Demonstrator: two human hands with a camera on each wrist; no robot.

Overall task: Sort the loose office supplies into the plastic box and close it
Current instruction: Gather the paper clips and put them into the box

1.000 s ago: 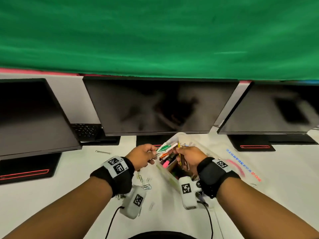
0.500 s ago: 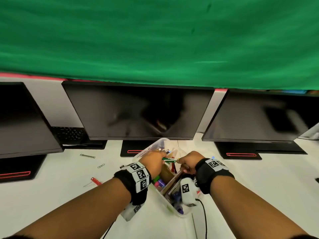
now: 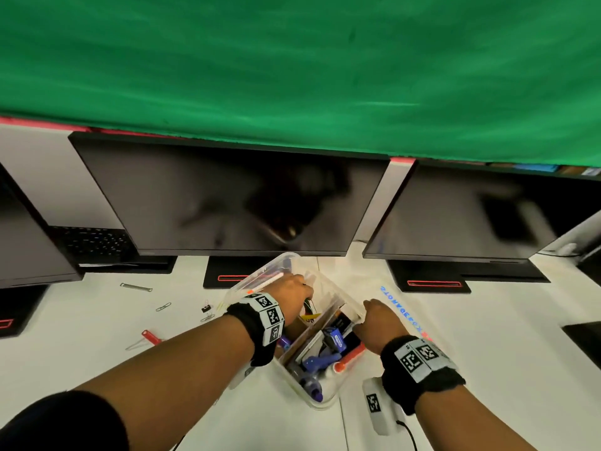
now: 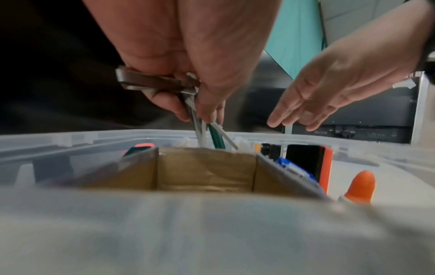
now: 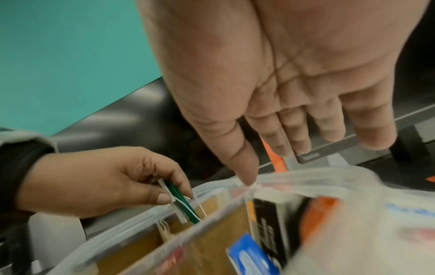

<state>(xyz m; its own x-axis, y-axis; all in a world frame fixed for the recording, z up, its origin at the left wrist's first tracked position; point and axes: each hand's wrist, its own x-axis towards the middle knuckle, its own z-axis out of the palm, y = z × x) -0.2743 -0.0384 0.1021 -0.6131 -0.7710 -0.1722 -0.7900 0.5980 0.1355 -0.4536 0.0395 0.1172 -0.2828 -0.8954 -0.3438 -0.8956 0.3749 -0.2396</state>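
Observation:
The clear plastic box [image 3: 326, 403] stands open on the white desk, with a cardboard divider [image 4: 207, 169] and several supplies inside. My left hand [image 3: 300, 292] is over its far end and pinches a small bundle of thin green and white sticks [image 4: 215, 137] whose lower ends dip into the box. The same bundle [image 5: 186, 204] shows in the right wrist view, held by the left hand [image 5: 174, 193]. My right hand [image 3: 374, 320] is at the box's right rim, fingers straight and empty. Its thumb [image 5: 244, 167] touches the rim.
Paper clips [image 3: 163, 306], a black binder clip [image 3: 205, 308], a long metal clip [image 3: 136, 287] and a small red item [image 3: 151, 337] lie loose on the desk left of the box. Blue lettering [image 3: 401, 309] shows right of the box. Three dark monitors [image 3: 227, 196] stand behind.
The left hand has lowered the bundle into the box's far end. The right hand has let go and moved to the box's right rim, now open.

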